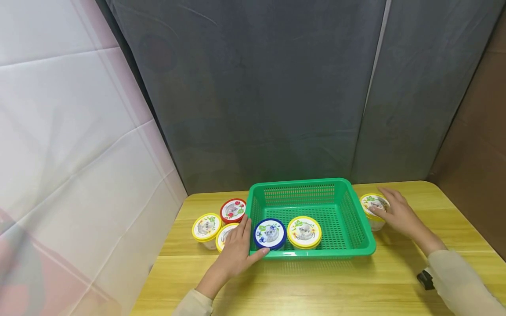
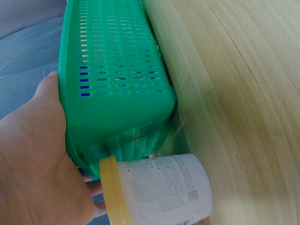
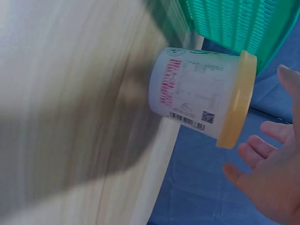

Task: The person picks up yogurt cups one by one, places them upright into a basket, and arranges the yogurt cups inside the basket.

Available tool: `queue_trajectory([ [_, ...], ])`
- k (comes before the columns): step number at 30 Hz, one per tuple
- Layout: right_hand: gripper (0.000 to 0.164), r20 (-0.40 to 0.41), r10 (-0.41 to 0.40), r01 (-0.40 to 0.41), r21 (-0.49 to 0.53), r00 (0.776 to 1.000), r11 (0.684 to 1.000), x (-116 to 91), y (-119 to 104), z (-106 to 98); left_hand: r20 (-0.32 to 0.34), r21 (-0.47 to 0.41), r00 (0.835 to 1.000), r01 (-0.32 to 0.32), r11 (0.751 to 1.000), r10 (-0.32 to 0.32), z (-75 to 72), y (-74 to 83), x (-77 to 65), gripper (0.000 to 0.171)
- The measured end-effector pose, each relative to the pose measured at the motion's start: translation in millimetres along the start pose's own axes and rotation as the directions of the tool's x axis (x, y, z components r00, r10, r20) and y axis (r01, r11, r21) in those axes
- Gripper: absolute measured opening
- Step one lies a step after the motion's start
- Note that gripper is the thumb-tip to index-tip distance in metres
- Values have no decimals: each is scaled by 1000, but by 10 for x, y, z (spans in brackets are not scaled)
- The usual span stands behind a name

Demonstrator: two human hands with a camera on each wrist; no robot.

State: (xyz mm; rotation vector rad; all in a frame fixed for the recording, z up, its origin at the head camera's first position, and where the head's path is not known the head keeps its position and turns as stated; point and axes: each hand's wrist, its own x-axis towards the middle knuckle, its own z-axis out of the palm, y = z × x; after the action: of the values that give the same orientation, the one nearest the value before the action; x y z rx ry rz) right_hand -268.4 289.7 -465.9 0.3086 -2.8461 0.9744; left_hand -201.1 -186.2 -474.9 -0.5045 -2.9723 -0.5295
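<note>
A green plastic basket [image 1: 308,253] holds a blue-lidded tub [image 1: 270,234] and a yellow-lidded tub [image 1: 304,232] side by side along its front. My left hand [image 1: 235,252] rests on the basket's left front corner, thumb along the front rim and fingers lying over the left rim. In the left wrist view a tub with a yellow lid [image 2: 159,190] stands right by those fingers. To the right of the basket is another yellow-lidded tub [image 3: 201,91]. My right hand [image 3: 272,164] is spread beside its lid, with a gap showing between fingers and lid.
Left of the basket stand a red-lidded tub [image 1: 233,210] and a yellow-lidded tub [image 1: 207,227], with one more yellow lid [image 1: 224,237] partly behind my left hand. The wooden table [image 1: 300,289] ends at a dark grey curtain [image 1: 253,96]. A white sheet [image 1: 71,145] hangs at left.
</note>
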Motion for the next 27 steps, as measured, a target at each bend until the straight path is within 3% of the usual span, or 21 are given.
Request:
queue_trajectory([
  [18, 106, 16, 47, -47, -32, 999, 998, -27, 129, 126, 15, -9, 1000, 11, 1000, -10, -16, 10, 2, 104],
  [27, 109, 35, 76, -75, -32, 997, 997, -17, 139, 148, 19, -10, 1000, 14, 1000, -14, -19, 11, 3, 104],
])
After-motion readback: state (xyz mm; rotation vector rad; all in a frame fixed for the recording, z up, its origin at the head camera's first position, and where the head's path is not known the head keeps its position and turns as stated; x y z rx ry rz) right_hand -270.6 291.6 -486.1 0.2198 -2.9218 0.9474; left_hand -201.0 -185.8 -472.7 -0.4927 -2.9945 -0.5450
